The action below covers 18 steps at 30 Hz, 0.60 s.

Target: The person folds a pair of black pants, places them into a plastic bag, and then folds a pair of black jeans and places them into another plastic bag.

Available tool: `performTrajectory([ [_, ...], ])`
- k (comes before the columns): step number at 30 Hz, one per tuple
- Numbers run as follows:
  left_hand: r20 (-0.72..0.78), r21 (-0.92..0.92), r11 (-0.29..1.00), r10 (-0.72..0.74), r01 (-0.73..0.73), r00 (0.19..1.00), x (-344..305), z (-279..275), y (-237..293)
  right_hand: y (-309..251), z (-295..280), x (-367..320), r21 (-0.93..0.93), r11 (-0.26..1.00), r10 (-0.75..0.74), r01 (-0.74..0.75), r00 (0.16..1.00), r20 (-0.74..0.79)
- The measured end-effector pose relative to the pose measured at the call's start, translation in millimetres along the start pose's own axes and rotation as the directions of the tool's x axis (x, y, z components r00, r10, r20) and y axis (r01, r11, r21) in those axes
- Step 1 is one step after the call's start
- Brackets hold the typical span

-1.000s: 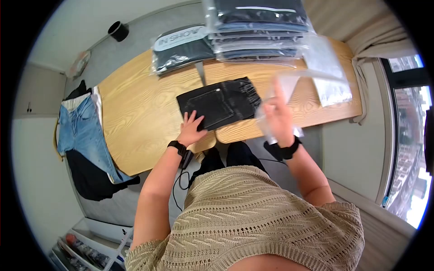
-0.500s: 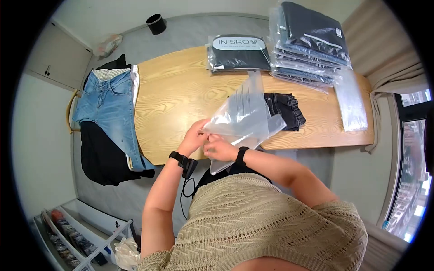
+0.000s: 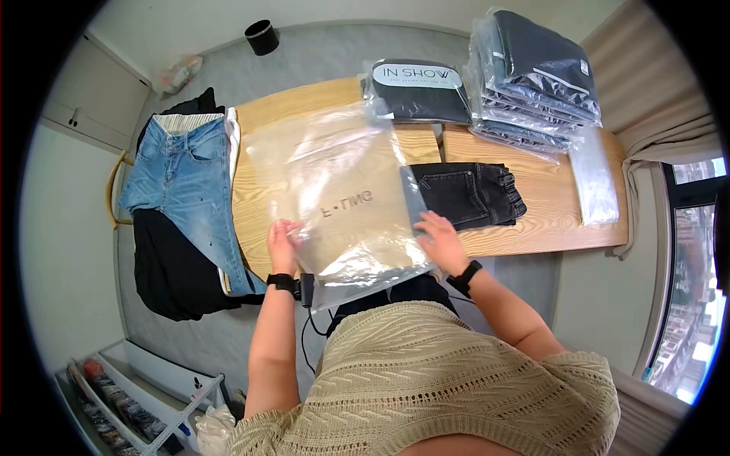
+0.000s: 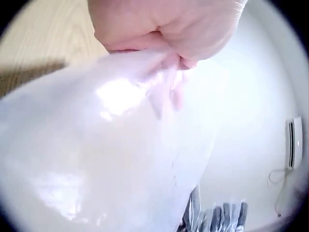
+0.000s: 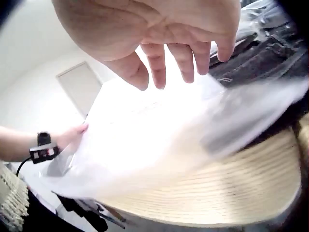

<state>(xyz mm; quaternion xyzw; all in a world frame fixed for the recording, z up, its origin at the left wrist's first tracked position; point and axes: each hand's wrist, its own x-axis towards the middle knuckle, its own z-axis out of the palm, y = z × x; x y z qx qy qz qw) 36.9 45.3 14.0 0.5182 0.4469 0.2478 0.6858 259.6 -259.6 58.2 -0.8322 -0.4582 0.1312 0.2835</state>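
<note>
A clear plastic bag [image 3: 342,171] with dark printed letters is spread out over the table's front edge and overlaps the folded black jeans [image 3: 460,196] at their left end. At the bag's left side, my left hand [image 3: 284,245] pinches the film between thumb and fingers; in the left wrist view the plastic bunches under the left hand [image 4: 169,29]. My right hand [image 3: 443,242] is by the bag's right edge, in front of the jeans. The right wrist view shows the right hand [image 5: 159,34] with fingers extended and apart above the film.
A bagged dark garment [image 3: 418,95] and a tall stack of bagged garments [image 3: 540,76] stand at the back of the wooden table [image 3: 547,197]. Flat clear bags [image 3: 595,182] lie at the right end. Blue jeans [image 3: 182,182] and black clothing [image 3: 171,266] hang at the left.
The bag came in from the right, passed between both hands at the front left, and now is spread flat. The right hand has moved back rightwards, away from the left hand.
</note>
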Motion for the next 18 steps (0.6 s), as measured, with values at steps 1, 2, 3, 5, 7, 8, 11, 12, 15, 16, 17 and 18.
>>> performTrajectory([
  [1, -0.001, 0.000, 1.000, -0.006, 0.006, 1.000, 3.1, -14.6, -6.6, 7.8, -4.9, -2.8, 0.017, 0.999, 0.047, -0.047, 0.998, -0.042],
  [2, -0.086, -0.049, 0.999, -0.015, 0.010, 0.996, 4.7, -26.9, -10.7, 18.7, -6.5, -4.8, 0.055, 0.995, 0.093, -0.087, 0.988, -0.120],
  [3, -0.170, -0.097, 0.995, -0.028, 0.011, 0.985, 3.3, -32.5, -10.5, 25.9, -12.6, -7.3, 0.085, 0.986, 0.157, -0.146, 0.977, -0.146],
  [5, -0.212, -0.101, 0.995, -0.047, 0.026, 0.976, 2.6, -40.2, -12.8, 42.0, -24.1, -10.5, 0.081, 0.967, 0.252, -0.240, 0.948, -0.195],
  [7, -0.305, -0.125, 0.989, -0.110, 0.074, 0.946, 10.4, -47.7, -20.2, 58.7, -36.7, -14.5, 0.144, 0.949, 0.308, -0.279, 0.915, -0.261],
  [8, -0.281, -0.144, 0.988, -0.091, 0.051, 0.955, 15.1, -46.9, -20.9, 65.4, -45.4, -16.9, 0.190, 0.943, 0.319, -0.273, 0.904, -0.285],
  [11, -0.279, -0.261, 0.957, -0.199, 0.125, 0.940, 26.6, -40.3, -22.3, 85.5, -67.4, -22.2, 0.194, 0.915, 0.400, -0.354, 0.860, -0.317],
  [12, -0.293, -0.211, 0.975, -0.136, 0.075, 0.946, 35.6, -46.1, -33.2, 89.1, -76.7, -22.9, 0.174, 0.918, 0.396, -0.357, 0.856, -0.333],
  [15, -0.458, 0.611, 0.791, 0.335, 0.018, 0.823, 47.1, -59.7, -39.5, 120.7, -91.8, -26.2, 0.151, 0.886, 0.461, -0.439, 0.795, -0.394],
  [16, -0.436, 0.686, 0.726, 0.349, 0.055, 0.829, 48.4, -64.3, -39.2, 136.6, -92.3, -27.6, 0.173, 0.863, 0.500, -0.474, 0.756, -0.423],
  [17, -0.415, 0.754, 0.650, 0.361, 0.093, 0.835, 48.1, -69.8, -38.9, 146.9, -93.9, -26.8, 0.198, 0.839, 0.537, -0.507, 0.715, -0.447],
  [18, -0.418, 0.757, 0.646, 0.359, 0.101, 0.834, 44.7, -70.6, -43.5, 154.5, -92.8, -30.5, 0.200, 0.837, 0.541, -0.509, 0.718, -0.439],
])
